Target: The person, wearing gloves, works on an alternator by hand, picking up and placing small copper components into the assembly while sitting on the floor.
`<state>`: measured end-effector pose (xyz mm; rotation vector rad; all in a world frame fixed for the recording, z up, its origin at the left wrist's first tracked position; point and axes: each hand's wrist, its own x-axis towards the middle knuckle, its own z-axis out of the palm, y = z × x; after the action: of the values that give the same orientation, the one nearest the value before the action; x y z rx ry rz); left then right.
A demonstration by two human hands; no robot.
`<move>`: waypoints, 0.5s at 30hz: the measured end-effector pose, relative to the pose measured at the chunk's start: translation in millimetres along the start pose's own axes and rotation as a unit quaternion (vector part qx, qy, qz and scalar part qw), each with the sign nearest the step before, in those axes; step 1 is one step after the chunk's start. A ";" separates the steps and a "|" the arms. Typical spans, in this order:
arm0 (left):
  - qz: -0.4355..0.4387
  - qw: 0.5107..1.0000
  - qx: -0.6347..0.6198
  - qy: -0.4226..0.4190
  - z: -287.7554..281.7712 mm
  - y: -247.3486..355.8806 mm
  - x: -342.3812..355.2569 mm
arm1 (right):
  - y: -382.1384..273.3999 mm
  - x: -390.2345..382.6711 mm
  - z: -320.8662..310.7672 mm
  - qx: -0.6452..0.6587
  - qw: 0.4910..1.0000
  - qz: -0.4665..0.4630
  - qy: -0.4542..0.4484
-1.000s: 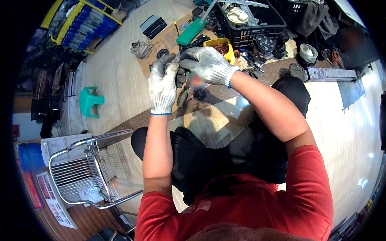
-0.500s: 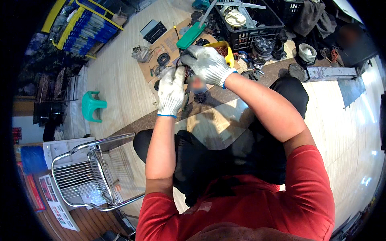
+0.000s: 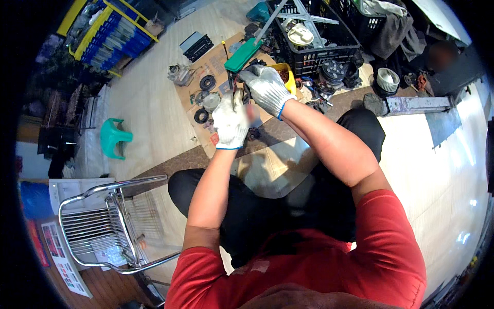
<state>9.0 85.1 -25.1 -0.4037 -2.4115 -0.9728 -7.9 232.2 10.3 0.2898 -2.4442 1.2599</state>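
My left hand, in a white knit work glove, is closed around a small dark part that its fingers mostly hide. Close beside it on the right, my right hand, gloved too, has its fingers curled and pinched near the same part. What the right fingers grip is hidden. Both hands are over a brown cardboard sheet. Left of them lie black rings and a round grey metal part. A green flat-bodied lamp on a metal arm hangs just beyond.
Right of my hands stands a yellow container of copper-coloured bits. Behind it is a black crate with metal parts. A white blower wheel sits far right. A green stool and a chrome chair stand left.
My left hand has shifted slightly right and down, and my right hand slightly left and down. More of the round parts on the cardboard shows at the left.
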 end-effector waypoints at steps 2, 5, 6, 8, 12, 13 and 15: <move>-0.091 0.989 -0.099 -0.066 -5.1 -7.1 5.9 | -3.0 3.9 -11.6 0.020 0.998 -0.043 -0.030; -0.297 0.882 -0.335 -0.147 -13.3 -3.5 12.0 | -11.1 14.0 -35.4 0.255 0.937 0.189 -0.145; -0.337 0.839 -0.403 -0.143 -17.6 0.3 13.1 | -7.6 15.3 -39.9 0.210 0.956 0.151 -0.136; -0.376 0.770 -0.492 -0.156 -26.4 6.0 13.9 | -6.0 16.1 -45.6 0.305 0.913 0.226 -0.152; -0.371 0.747 -0.510 -0.212 -32.5 3.3 12.4 | -7.6 11.8 -46.0 0.375 0.883 0.153 -0.238; -0.371 0.757 -0.491 -0.220 -36.6 3.7 9.6 | -20.0 11.1 -48.1 0.328 0.897 0.126 -0.268; -0.385 0.709 -0.543 -0.232 -43.4 13.5 9.8 | -42.9 9.3 -58.1 0.326 0.892 0.147 -0.275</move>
<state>21.6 64.6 14.7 0.0597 -2.0659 -2.9930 12.0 254.6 76.7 0.5268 -2.4603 2.4130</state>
